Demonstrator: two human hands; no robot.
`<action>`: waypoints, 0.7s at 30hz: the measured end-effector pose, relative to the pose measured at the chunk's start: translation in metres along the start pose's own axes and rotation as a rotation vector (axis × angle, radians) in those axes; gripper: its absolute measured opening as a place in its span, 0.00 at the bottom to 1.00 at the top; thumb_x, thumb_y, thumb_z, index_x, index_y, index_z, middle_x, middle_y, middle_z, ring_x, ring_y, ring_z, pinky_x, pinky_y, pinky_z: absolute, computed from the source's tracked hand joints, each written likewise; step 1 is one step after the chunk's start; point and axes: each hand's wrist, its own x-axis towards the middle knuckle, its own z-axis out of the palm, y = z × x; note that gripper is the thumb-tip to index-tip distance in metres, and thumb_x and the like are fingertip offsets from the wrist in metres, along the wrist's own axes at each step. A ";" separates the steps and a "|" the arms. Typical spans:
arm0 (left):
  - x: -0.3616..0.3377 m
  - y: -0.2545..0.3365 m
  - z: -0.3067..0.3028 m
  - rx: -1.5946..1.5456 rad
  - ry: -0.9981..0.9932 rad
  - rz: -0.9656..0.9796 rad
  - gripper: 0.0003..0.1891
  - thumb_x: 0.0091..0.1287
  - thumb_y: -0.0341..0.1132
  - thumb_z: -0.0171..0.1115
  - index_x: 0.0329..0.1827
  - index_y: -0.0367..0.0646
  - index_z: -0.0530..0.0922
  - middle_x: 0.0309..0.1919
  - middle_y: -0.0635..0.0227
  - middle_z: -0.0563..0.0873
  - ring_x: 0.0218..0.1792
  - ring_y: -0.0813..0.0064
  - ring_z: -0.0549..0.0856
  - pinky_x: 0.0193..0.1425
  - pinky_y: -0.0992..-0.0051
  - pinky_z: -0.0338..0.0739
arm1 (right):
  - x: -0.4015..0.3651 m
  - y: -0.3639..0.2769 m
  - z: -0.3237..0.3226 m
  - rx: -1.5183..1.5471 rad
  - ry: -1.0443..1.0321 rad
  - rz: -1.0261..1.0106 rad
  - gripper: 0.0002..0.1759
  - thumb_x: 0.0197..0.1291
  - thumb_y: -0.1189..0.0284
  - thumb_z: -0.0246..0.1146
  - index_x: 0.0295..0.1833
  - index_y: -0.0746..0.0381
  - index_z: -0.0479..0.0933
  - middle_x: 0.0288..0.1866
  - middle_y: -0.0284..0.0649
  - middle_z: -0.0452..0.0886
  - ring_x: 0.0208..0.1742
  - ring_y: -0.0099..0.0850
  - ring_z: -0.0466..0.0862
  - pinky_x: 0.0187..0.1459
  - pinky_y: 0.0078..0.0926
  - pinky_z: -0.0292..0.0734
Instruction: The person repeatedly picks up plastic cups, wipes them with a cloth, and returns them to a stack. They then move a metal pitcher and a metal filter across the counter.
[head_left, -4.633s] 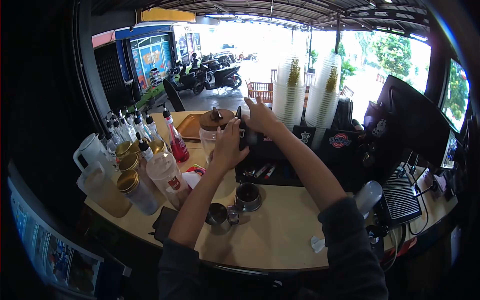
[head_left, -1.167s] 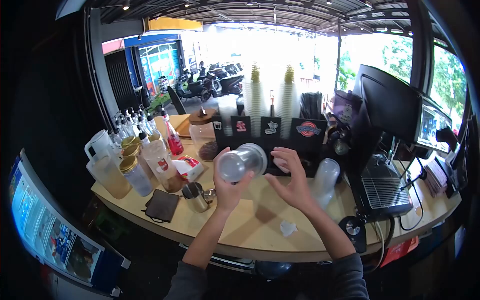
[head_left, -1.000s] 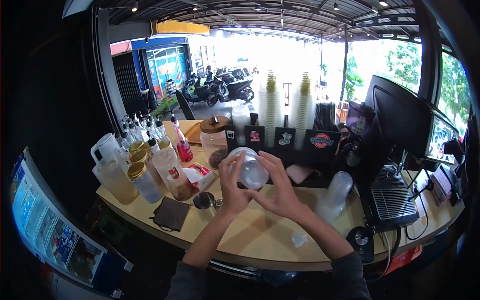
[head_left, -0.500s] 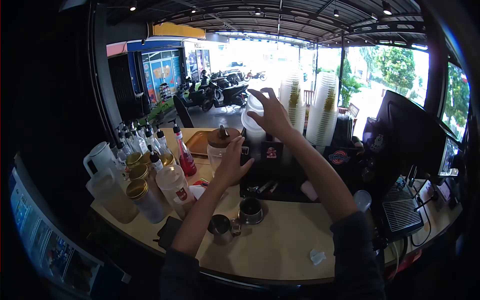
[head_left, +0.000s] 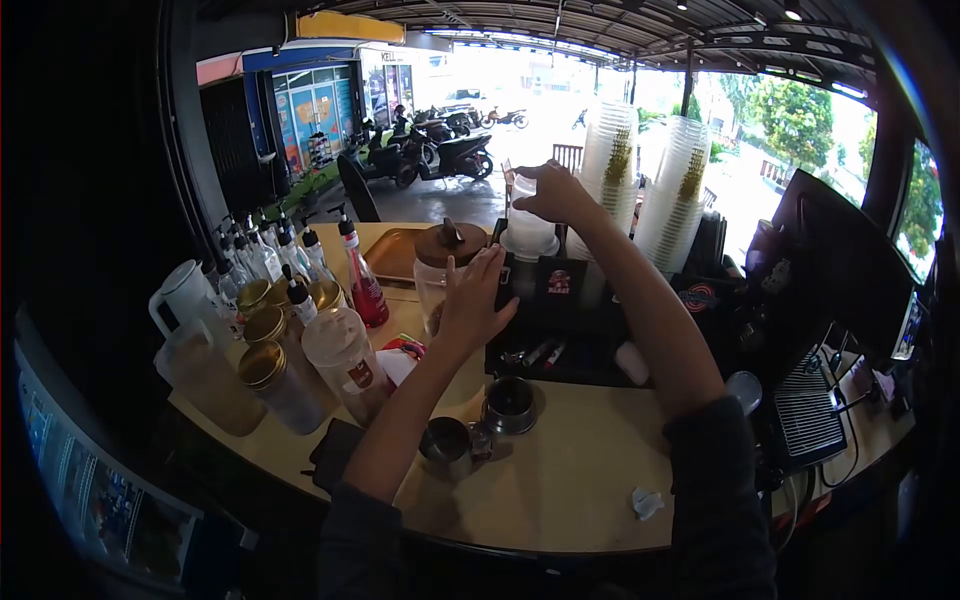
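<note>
My right hand (head_left: 558, 193) reaches out over the counter, its fingers bent around a clear plastic lid (head_left: 521, 188) at the top of a pale stack of lids (head_left: 530, 238). The fingertips partly hide the lid. Fingers apart and holding nothing, my left hand (head_left: 475, 300) hovers beside a glass jar with a brown lid (head_left: 446, 246), partly covering it. Below the hands, a metal cup (head_left: 447, 440) and a dark-mouthed metal cup (head_left: 511, 403) stand on the wooden counter (head_left: 575, 450).
Two tall stacks of clear cups (head_left: 672, 195) rise behind the black organizer (head_left: 590, 335). Left are pump bottles, a red syrup bottle (head_left: 368, 295), gold-lidded jars (head_left: 264, 364) and pitchers. A crumpled tissue (head_left: 647, 503) lies at front; an espresso machine's drip tray (head_left: 815, 425) stands right.
My right hand has risen slightly over the lid stack and its fingers have closed in around the top. My left hand stays open near the jar. The view has shifted slightly.
</note>
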 end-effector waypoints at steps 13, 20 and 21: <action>-0.003 0.005 0.003 0.007 0.021 -0.004 0.44 0.52 0.46 0.69 0.70 0.41 0.59 0.68 0.59 0.65 0.70 0.63 0.63 0.71 0.40 0.48 | -0.038 -0.024 0.046 0.088 0.031 0.153 0.36 0.58 0.60 0.63 0.71 0.56 0.60 0.65 0.58 0.64 0.61 0.58 0.71 0.58 0.48 0.72; -0.004 0.026 -0.006 0.086 0.033 -0.031 0.39 0.53 0.43 0.68 0.66 0.37 0.63 0.67 0.56 0.65 0.69 0.59 0.63 0.70 0.41 0.51 | -0.046 -0.026 0.035 0.028 0.013 0.112 0.36 0.62 0.59 0.56 0.70 0.66 0.55 0.67 0.56 0.62 0.69 0.54 0.64 0.59 0.48 0.72; -0.005 0.035 -0.011 0.067 0.075 -0.013 0.36 0.54 0.42 0.67 0.65 0.37 0.64 0.66 0.55 0.65 0.69 0.57 0.64 0.69 0.41 0.51 | -0.050 -0.024 0.036 0.004 0.126 0.061 0.35 0.62 0.59 0.55 0.69 0.68 0.56 0.68 0.56 0.62 0.69 0.52 0.64 0.60 0.48 0.71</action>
